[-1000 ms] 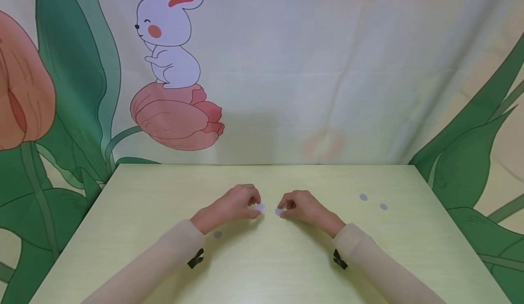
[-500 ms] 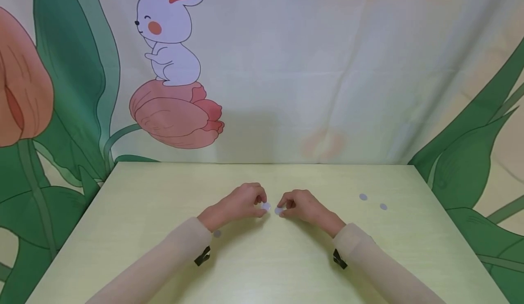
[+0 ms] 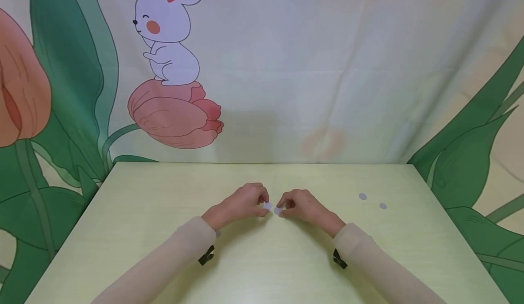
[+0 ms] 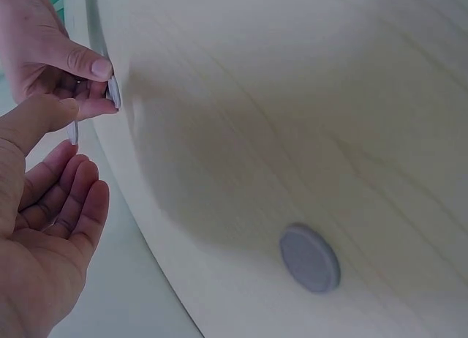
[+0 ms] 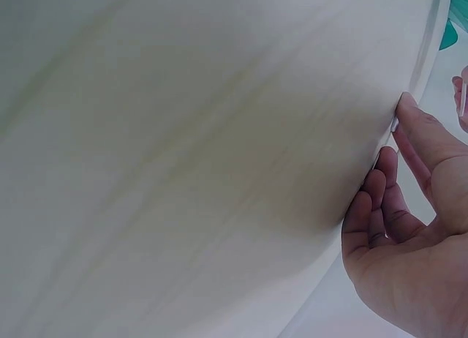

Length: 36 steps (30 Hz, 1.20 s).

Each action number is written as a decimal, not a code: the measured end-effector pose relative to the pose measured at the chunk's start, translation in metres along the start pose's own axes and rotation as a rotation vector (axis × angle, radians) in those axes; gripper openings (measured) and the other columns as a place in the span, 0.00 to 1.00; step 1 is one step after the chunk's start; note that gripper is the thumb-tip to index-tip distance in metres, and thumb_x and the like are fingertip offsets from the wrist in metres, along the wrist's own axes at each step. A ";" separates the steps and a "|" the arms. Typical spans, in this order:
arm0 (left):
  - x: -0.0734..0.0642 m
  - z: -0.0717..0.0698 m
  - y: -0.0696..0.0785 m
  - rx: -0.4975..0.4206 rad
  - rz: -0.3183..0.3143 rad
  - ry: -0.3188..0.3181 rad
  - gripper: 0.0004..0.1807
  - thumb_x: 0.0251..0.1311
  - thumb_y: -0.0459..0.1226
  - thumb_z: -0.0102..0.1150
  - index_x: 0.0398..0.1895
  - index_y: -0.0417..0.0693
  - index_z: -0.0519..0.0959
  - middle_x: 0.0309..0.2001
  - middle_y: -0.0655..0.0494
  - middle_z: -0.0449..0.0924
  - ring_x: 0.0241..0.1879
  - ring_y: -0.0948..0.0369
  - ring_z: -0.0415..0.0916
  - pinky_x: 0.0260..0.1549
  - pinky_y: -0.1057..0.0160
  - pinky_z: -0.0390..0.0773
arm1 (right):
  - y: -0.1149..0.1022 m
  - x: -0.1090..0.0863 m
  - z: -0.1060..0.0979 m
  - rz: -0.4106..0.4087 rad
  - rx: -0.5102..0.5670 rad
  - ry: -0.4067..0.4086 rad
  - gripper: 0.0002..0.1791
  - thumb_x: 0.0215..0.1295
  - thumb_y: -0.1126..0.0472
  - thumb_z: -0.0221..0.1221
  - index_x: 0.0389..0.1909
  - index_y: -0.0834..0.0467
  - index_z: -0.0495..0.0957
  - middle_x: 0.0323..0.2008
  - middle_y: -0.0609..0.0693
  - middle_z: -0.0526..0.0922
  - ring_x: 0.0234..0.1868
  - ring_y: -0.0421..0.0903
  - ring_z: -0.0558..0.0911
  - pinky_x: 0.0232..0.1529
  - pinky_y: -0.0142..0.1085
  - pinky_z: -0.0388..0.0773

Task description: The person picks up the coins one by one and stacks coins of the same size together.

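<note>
My left hand (image 3: 245, 200) pinches a small pale round disc (image 3: 268, 206) between thumb and finger near the table's middle. Facing it, my right hand (image 3: 304, 206) pinches a similar disc (image 3: 279, 210). The two discs are close, with a narrow gap between them in the head view. From the left wrist, both held discs appear edge-on: the left hand's disc (image 4: 72, 132) and the right hand's disc (image 4: 113, 93). In the right wrist view, fingers mostly hide the right hand's disc (image 5: 395, 124).
One grey disc (image 4: 310, 258) lies on the table beneath the left wrist, partly covered by the sleeve in the head view. Two more discs, a farther one (image 3: 362, 196) and a nearer one (image 3: 383, 206), lie at the right. A printed curtain (image 3: 262, 67) hangs behind the table (image 3: 262, 267).
My left hand has moved right with its disc, closing most of the gap to the other. The right hand stays almost still. The left sleeve now covers part of the disc lying there.
</note>
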<state>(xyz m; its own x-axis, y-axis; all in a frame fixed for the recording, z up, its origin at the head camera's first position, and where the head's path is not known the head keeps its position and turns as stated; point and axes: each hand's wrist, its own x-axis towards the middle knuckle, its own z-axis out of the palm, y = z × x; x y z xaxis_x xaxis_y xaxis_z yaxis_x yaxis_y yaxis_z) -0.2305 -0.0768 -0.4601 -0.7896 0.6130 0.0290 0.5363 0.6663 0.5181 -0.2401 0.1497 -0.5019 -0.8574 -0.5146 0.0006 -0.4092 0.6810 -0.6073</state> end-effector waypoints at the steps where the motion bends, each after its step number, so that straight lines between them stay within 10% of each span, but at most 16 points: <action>1: 0.001 0.000 0.000 0.001 -0.001 0.000 0.12 0.56 0.35 0.74 0.39 0.39 0.82 0.35 0.54 0.78 0.36 0.60 0.73 0.39 0.64 0.77 | 0.000 0.000 0.000 0.001 -0.001 0.002 0.07 0.60 0.61 0.72 0.39 0.53 0.87 0.26 0.42 0.78 0.29 0.39 0.72 0.33 0.32 0.71; 36: 0.005 -0.001 0.002 0.035 0.023 0.010 0.12 0.56 0.36 0.74 0.38 0.39 0.83 0.35 0.54 0.78 0.37 0.60 0.74 0.39 0.64 0.77 | 0.000 0.000 0.003 0.011 -0.002 0.032 0.07 0.59 0.61 0.73 0.38 0.54 0.88 0.34 0.42 0.84 0.36 0.39 0.77 0.42 0.36 0.77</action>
<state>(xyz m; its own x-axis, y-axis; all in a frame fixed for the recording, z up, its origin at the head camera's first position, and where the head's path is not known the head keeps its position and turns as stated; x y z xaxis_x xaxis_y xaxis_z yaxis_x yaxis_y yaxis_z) -0.2339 -0.0726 -0.4574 -0.7797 0.6243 0.0489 0.5642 0.6666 0.4872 -0.2389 0.1478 -0.5043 -0.8712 -0.4905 0.0191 -0.4004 0.6877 -0.6056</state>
